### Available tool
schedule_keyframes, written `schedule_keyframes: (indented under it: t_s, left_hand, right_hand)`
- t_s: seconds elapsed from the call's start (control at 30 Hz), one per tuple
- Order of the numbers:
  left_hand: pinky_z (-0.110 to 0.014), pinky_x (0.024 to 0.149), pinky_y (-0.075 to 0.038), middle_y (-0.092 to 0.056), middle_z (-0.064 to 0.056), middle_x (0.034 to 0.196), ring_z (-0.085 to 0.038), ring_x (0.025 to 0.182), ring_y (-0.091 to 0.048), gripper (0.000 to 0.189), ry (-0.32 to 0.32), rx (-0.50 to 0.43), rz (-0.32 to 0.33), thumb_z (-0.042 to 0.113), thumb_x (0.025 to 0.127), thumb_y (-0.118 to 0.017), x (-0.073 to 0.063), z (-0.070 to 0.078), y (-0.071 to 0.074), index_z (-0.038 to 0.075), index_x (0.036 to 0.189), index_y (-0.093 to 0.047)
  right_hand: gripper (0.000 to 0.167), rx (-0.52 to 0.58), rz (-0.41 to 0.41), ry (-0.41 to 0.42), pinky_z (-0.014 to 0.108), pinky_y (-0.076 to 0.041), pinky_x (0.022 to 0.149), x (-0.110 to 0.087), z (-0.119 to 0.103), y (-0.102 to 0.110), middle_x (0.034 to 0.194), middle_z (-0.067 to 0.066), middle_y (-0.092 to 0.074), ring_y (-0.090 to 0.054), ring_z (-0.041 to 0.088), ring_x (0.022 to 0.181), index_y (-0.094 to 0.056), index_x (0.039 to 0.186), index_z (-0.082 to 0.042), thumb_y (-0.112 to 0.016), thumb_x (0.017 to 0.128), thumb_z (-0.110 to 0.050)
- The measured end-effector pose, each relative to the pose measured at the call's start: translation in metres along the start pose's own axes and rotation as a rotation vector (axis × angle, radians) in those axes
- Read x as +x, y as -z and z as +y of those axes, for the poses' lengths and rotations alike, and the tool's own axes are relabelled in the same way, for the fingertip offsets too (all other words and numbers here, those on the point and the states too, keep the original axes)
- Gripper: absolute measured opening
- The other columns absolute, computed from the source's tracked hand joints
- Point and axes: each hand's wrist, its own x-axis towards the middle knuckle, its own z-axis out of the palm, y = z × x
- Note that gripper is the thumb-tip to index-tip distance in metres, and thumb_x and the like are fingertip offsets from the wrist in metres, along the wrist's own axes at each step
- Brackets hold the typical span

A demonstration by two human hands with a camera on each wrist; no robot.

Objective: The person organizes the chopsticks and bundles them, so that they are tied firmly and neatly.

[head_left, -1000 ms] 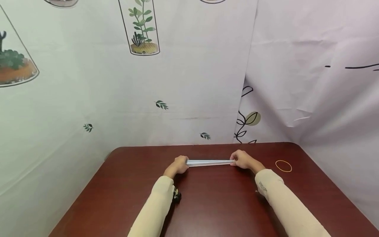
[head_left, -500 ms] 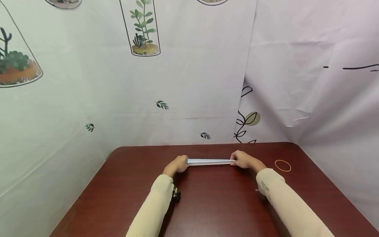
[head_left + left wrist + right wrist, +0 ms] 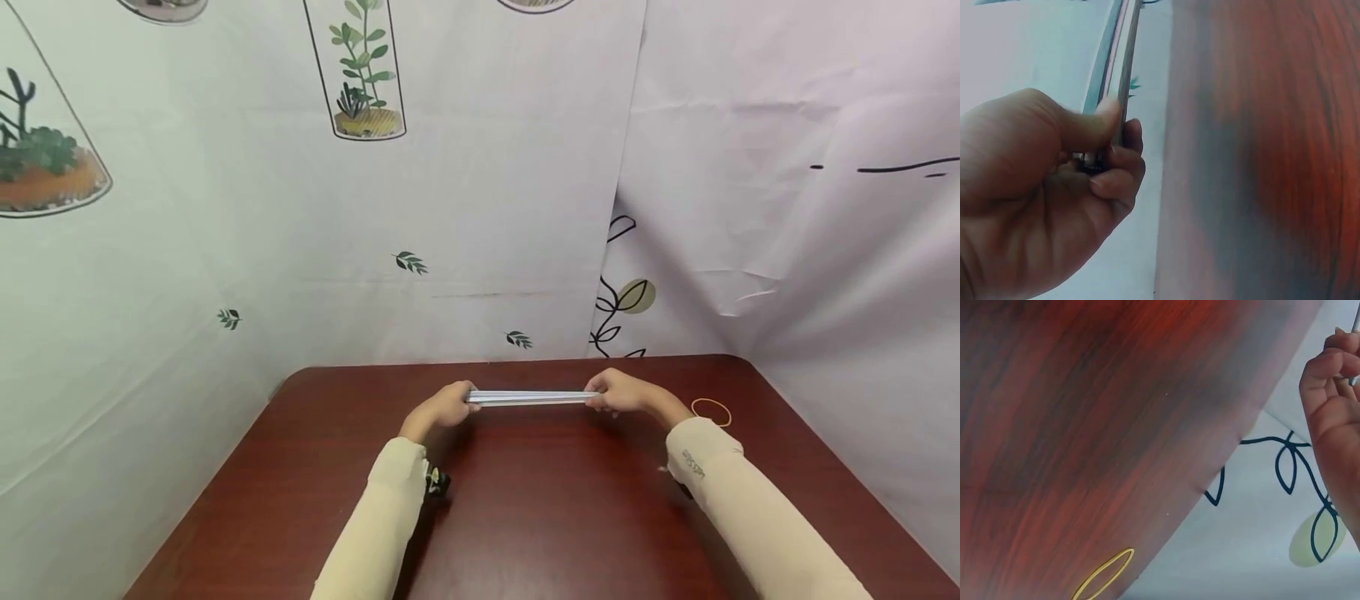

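Observation:
A bundle of long, thin pale strips or sticks (image 3: 532,398), light blue and white, stretches level between my two hands above the far part of the table. Their exact kind is unclear. My left hand (image 3: 450,404) grips the left end; in the left wrist view its thumb presses on the bundle (image 3: 1124,56) while the fingers curl beneath. At the other end, my right hand (image 3: 622,392) pinches the tips with thumb and fingers. Only part of the right hand (image 3: 1335,406) shows in the right wrist view, with a bit of the bundle at the frame's edge.
A yellow rubber band (image 3: 709,400) lies on the dark red-brown table (image 3: 540,500), just beyond the right sleeve (image 3: 701,450). White cloth (image 3: 487,208) printed with plants hangs behind and beside the table.
Both hands have risen slightly with the bundle, and the right forearm has shifted a little right. The view has tilted slightly. Both ends stay held.

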Motion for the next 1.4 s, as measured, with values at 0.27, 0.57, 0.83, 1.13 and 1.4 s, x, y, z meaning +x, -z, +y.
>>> schedule_keyframes:
  t_s: [0.27,0.57,0.83,1.13,1.4]
  left_hand:
    - [-0.035,0.080,-0.046,-0.065,-0.010,0.097,-0.018,0.084,-0.056,0.023,-0.082,-0.178,0.003,0.009,0.096,-0.063,-0.009,0.000,0.007,-0.008,0.111,-0.062]
    - [-0.036,0.084,-0.048,-0.067,-0.009,0.102,-0.019,0.091,-0.058,0.024,-0.035,-0.536,0.118,0.010,0.097,-0.062,-0.014,0.009,0.005,-0.005,0.115,-0.066]
    - [-0.034,0.079,-0.047,-0.067,-0.017,0.103,-0.028,0.092,-0.059,0.024,-0.116,-0.408,0.204,0.005,0.101,-0.053,-0.018,0.023,-0.001,-0.010,0.116,-0.063]
    - [-0.043,0.087,-0.047,-0.066,-0.017,0.103,-0.025,0.095,-0.059,0.020,-0.120,-0.392,0.301,0.004,0.101,-0.051,-0.023,0.036,-0.003,-0.007,0.113,-0.062]
    - [-0.040,0.083,-0.047,-0.067,-0.016,0.099,-0.023,0.090,-0.057,0.018,-0.100,-0.391,0.351,0.001,0.099,-0.053,-0.026,0.043,-0.003,-0.007,0.111,-0.064]
  right_hand:
    - [0.032,0.110,0.066,0.080,0.032,-0.048,0.054,-0.012,-0.001,0.002,0.062,-0.001,-0.049,-0.048,0.012,0.055,-0.068,0.107,0.009,-0.064,0.097,-0.021]
    - [0.026,0.112,0.139,0.140,0.030,-0.045,0.052,-0.023,-0.004,-0.001,0.057,-0.004,-0.046,-0.046,0.011,0.052,-0.073,0.104,0.001,-0.062,0.099,-0.022]
    - [0.028,0.140,0.194,0.142,0.024,-0.034,0.045,-0.032,-0.012,-0.001,0.056,-0.003,-0.042,-0.040,0.009,0.048,-0.071,0.110,0.005,-0.060,0.100,-0.018]
    - [0.026,0.179,0.242,0.159,0.025,-0.035,0.047,-0.032,-0.023,-0.004,0.058,-0.001,-0.040,-0.038,0.009,0.047,-0.066,0.108,0.009,-0.056,0.101,-0.014]
    - [0.027,0.201,0.268,0.152,0.024,-0.037,0.048,-0.033,-0.023,-0.010,0.063,0.000,-0.044,-0.041,0.009,0.050,-0.064,0.113,0.010,-0.058,0.100,-0.013]
